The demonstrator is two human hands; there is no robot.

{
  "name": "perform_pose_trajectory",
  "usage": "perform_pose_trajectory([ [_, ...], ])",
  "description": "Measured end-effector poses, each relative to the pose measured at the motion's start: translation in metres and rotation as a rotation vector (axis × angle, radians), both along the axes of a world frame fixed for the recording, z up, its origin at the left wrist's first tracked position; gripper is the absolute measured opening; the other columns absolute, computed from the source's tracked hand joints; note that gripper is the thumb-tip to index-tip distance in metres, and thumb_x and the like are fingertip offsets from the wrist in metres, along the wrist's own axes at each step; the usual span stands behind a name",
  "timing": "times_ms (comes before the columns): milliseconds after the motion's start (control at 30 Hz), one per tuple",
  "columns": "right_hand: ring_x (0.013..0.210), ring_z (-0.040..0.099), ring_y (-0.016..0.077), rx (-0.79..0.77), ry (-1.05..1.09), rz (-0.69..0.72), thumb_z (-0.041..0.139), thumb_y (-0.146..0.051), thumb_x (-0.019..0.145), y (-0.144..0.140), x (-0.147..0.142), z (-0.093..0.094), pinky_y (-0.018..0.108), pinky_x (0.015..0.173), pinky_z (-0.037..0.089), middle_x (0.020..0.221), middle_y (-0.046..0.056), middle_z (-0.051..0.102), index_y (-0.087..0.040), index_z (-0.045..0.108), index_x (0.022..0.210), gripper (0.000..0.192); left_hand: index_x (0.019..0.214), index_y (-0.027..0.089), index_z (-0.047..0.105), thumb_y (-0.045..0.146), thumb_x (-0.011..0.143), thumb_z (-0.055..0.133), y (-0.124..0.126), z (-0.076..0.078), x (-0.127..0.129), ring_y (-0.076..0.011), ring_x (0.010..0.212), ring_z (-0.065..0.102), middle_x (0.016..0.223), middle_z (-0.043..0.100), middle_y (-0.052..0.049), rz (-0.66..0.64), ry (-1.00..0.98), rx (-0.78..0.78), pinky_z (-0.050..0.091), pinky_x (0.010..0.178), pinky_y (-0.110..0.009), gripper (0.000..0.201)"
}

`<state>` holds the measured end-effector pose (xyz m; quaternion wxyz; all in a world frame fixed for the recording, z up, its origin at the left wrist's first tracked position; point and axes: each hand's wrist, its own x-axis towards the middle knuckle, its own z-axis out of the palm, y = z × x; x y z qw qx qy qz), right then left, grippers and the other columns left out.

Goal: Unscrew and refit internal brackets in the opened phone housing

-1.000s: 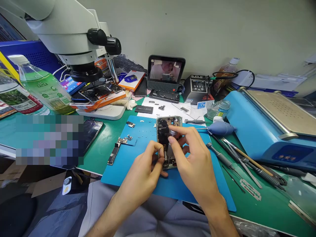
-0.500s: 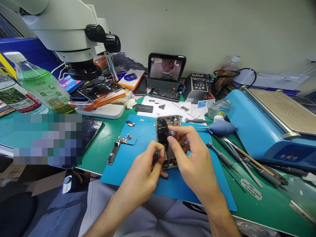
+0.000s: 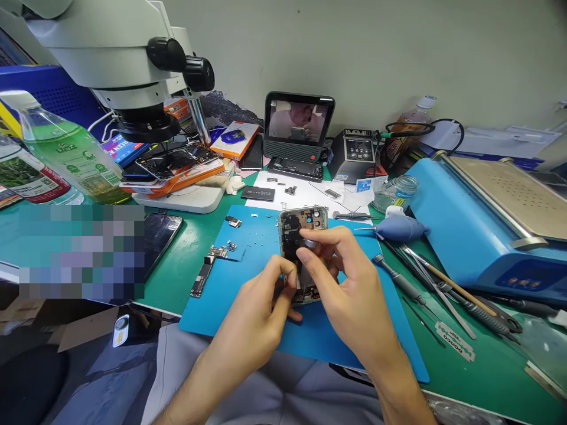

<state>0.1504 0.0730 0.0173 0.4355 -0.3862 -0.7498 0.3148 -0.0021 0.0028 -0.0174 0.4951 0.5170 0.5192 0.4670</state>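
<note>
Head view: my left hand pinches the near left edge of the phone, steadying it flat on the blue mat so its open insides face up. My right hand closes thumb and forefinger on a small silver part above the frame, for fine control. A razor blade at right reads "DORCO"; the other labels are too small to read.

Phone frame shiny metal rim; blue mat matt, smooth; microscope glossy white plastic.
</note>
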Motion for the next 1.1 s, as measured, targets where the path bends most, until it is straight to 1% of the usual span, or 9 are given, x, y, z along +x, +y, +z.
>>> perform_pose_trajectory([
  [67,0.091,0.066,0.0124,-0.005,-0.002,0.008,0.062,-0.024,0.113,-0.0007,0.0002,0.0002,0.028,0.081,0.055,0.111,-0.003,0.070,-0.034,0.070,0.129,0.020,0.104,0.028,0.046,0.023,0.115,0.049,-0.0007,-0.0002,-0.0004,-0.0107,0.073,0.074,0.098,0.056,0.006,-0.003,0.002,0.002,0.062,0.066,-0.022,0.012],
  [167,0.091,0.065,0.0122,-0.006,0.010,0.010,0.065,-0.025,0.112,-0.0011,0.0005,-0.0002,0.027,0.081,0.055,0.110,-0.004,0.068,-0.034,0.069,0.126,0.017,0.104,0.029,0.047,0.021,0.114,0.049,-0.0023,-0.0004,-0.0015,-0.0105,0.074,0.073,0.097,0.055,0.007,-0.002,0.005,0.013,0.061,0.067,-0.022,0.013],
  [300,0.093,0.065,0.0126,-0.006,0.003,0.024,0.060,-0.024,0.114,-0.0015,0.0006,-0.0011,0.028,0.084,0.054,0.112,-0.003,0.068,-0.036,0.070,0.131,0.023,0.104,0.029,0.047,0.019,0.113,0.049,-0.0025,-0.0006,-0.0024,-0.0100,0.071,0.074,0.095,0.056,0.008,-0.005,0.018,0.017,0.058,0.065,-0.021,0.013],
  [400,0.093,0.065,0.0128,0.005,0.008,0.015,0.064,-0.023,0.112,-0.0019,0.0005,-0.0013,0.028,0.084,0.053,0.109,-0.004,0.067,-0.035,0.070,0.129,0.022,0.103,0.029,0.047,0.019,0.112,0.048,-0.0018,-0.0008,-0.0023,-0.0101,0.071,0.074,0.094,0.057,0.008,-0.004,0.025,0.022,0.058,0.066,-0.021,0.014],
  [533,0.092,0.065,0.0125,0.007,0.008,0.011,0.061,-0.022,0.113,-0.0023,-0.0005,-0.0010,0.028,0.082,0.053,0.110,-0.004,0.069,-0.034,0.070,0.128,0.021,0.102,0.028,0.047,0.018,0.111,0.049,-0.0020,-0.0010,-0.0022,-0.0105,0.071,0.075,0.092,0.058,0.008,-0.005,0.032,0.028,0.055,0.065,-0.021,0.014],
  [600,0.091,0.065,0.0124,0.011,0.008,0.010,0.063,-0.021,0.111,-0.0024,-0.0013,-0.0010,0.028,0.083,0.053,0.109,-0.004,0.069,-0.034,0.070,0.127,0.021,0.102,0.028,0.046,0.018,0.111,0.049,-0.0023,-0.0011,-0.0023,-0.0106,0.070,0.074,0.092,0.057,0.008,-0.003,0.033,0.032,0.056,0.065,-0.021,0.014],
  [767,0.093,0.066,0.0129,0.017,0.020,-0.009,0.060,-0.022,0.113,-0.0023,-0.0028,-0.0025,0.028,0.084,0.053,0.108,-0.004,0.069,-0.034,0.069,0.127,0.021,0.101,0.028,0.046,0.020,0.112,0.050,-0.0024,-0.0011,-0.0027,-0.0108,0.070,0.075,0.091,0.058,0.007,-0.003,0.034,0.032,0.055,0.064,-0.021,0.014],
  [933,0.088,0.064,0.0131,0.003,0.018,-0.001,0.061,-0.021,0.111,-0.0035,-0.0020,-0.0027,0.028,0.081,0.053,0.105,-0.004,0.069,-0.034,0.070,0.130,0.024,0.101,0.028,0.045,0.021,0.112,0.049,-0.0011,-0.0006,-0.0021,-0.0116,0.070,0.076,0.091,0.059,0.007,-0.008,0.031,0.028,0.055,0.064,-0.021,0.013],
  [1100,0.085,0.065,0.0126,-0.029,0.033,-0.006,0.064,-0.019,0.108,-0.0027,-0.0019,-0.0018,0.028,0.084,0.054,0.100,-0.005,0.069,-0.032,0.072,0.123,0.021,0.101,0.028,0.045,0.022,0.112,0.049,-0.0004,-0.0012,-0.0021,-0.0112,0.069,0.075,0.090,0.058,0.008,0.001,0.035,0.018,0.053,0.064,-0.021,0.014],
])
